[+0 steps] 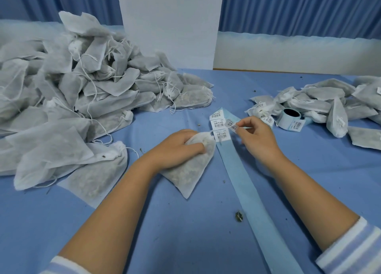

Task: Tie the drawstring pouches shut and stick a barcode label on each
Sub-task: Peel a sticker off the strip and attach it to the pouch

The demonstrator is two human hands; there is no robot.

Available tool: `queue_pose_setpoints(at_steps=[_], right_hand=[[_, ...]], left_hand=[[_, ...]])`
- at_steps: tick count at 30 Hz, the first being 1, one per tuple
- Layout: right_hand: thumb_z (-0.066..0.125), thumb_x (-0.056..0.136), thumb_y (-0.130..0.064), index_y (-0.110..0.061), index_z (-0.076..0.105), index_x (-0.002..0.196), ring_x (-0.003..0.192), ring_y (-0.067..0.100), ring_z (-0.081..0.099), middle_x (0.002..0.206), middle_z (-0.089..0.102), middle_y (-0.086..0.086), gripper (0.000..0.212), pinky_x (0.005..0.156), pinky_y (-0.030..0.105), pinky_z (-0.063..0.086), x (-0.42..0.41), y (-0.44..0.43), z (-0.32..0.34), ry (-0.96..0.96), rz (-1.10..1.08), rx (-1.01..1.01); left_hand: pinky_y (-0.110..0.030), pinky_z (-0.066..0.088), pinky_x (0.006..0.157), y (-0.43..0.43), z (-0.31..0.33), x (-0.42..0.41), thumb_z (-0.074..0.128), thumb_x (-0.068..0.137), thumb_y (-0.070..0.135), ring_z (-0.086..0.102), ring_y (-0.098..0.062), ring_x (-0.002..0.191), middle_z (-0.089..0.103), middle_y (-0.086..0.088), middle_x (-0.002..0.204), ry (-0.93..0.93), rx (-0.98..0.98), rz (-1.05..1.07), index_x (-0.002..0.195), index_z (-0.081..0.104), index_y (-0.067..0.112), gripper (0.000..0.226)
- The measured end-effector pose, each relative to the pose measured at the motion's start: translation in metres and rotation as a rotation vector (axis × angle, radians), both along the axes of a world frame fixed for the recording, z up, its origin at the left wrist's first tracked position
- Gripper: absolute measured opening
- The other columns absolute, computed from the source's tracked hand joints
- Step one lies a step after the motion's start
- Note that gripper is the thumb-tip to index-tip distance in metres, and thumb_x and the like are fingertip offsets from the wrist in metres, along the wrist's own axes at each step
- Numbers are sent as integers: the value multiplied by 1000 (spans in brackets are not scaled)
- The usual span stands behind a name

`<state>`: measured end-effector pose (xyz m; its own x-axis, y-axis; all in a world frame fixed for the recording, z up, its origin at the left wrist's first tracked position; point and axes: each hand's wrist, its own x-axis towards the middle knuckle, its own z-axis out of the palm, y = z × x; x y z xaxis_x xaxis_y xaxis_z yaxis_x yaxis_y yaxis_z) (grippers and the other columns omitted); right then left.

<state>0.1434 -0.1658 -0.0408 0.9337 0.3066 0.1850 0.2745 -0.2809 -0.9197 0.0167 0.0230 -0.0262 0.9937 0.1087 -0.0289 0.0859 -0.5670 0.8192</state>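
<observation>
Mid-frame, the left hand gripped the pouch, its neck pointing up-right toward the barcode label pinched by the right hand just beside it.

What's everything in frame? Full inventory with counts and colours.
held pouch: one, white, table centre
large pouch pile: many, white, table left
small pouch pile: several, white, table right, some showing barcode labels
backing strip: one, light blue, running from centre to near edge
labels on strip: three, white, at the strip's far end
peeled label: one, white, above the strip
label roll: one, light blue, beside the small pile
tablecloth: one, blue
panel: one, white, upright behind the table
curtain: blue, background
left hand: grips the held pouch
right hand: pinches the peeled label
</observation>
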Motion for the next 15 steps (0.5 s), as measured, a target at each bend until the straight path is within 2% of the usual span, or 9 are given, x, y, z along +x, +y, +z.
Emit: queue_pose_setpoints(at_steps=[1, 3, 5, 8, 11, 13, 15], right_hand=[[60, 90, -17, -28, 59, 85, 70, 13, 57, 90, 66, -5, 12, 70, 34, 47, 0, 0, 0, -3, -16, -2], [58, 89, -15, -30, 58, 87, 68, 12, 55, 92, 63, -5, 15, 68, 31, 45, 1, -1, 1, -14, -39, -8], [57, 89, -14, -30, 59, 94, 69, 12, 55, 100, 61, -5, 17, 69, 28, 42, 2, -1, 0, -22, -48, -27], [58, 89, -14, -26, 60, 101, 73, 14, 55, 108, 61, -5, 17, 72, 29, 41, 3, -2, 0, 1, -52, -48], [58, 88, -12, -25, 59, 103, 73, 14, 55, 109, 60, -5, 20, 74, 31, 44, 0, -1, 2, -1, -53, -55], [59, 88, -10, -29, 59, 104, 74, 11, 55, 106, 58, -7, 24, 76, 34, 47, -5, 1, 6, -18, -32, -34], [61, 88, -8, -34, 57, 108, 74, 6, 56, 106, 60, -4, 33, 74, 27, 48, -13, 3, 12, -8, 42, 10]], left_hand=[[-9, 46, 66, 2, 3, -2, 59, 72, 46, 62, 5, 78, 66, 22, 83, -7, -44, 18, 87, 67, 25, 27], [-12, 47, 60, 7, 5, -5, 59, 70, 45, 63, 3, 67, 67, 19, 73, -12, -106, 35, 85, 67, 27, 25], [-17, 47, 65, 10, 8, -8, 61, 65, 45, 63, 0, 69, 67, 16, 75, -18, -167, 43, 89, 68, 29, 30], [-21, 47, 64, 17, 14, -13, 61, 52, 47, 62, -6, 70, 66, 10, 76, -57, -305, 84, 85, 70, 32, 37], [-34, 45, 74, 27, 17, -18, 62, 49, 43, 62, -22, 80, 68, -9, 88, -87, -454, 152, 89, 70, 20, 47], [-32, 46, 69, 30, 18, -19, 62, 49, 39, 63, -24, 78, 68, -15, 90, -104, -517, 129, 94, 67, 15, 51], [-29, 46, 63, 27, 19, -19, 61, 49, 38, 62, -23, 75, 67, -16, 90, -109, -531, 94, 95, 66, 14, 52]])
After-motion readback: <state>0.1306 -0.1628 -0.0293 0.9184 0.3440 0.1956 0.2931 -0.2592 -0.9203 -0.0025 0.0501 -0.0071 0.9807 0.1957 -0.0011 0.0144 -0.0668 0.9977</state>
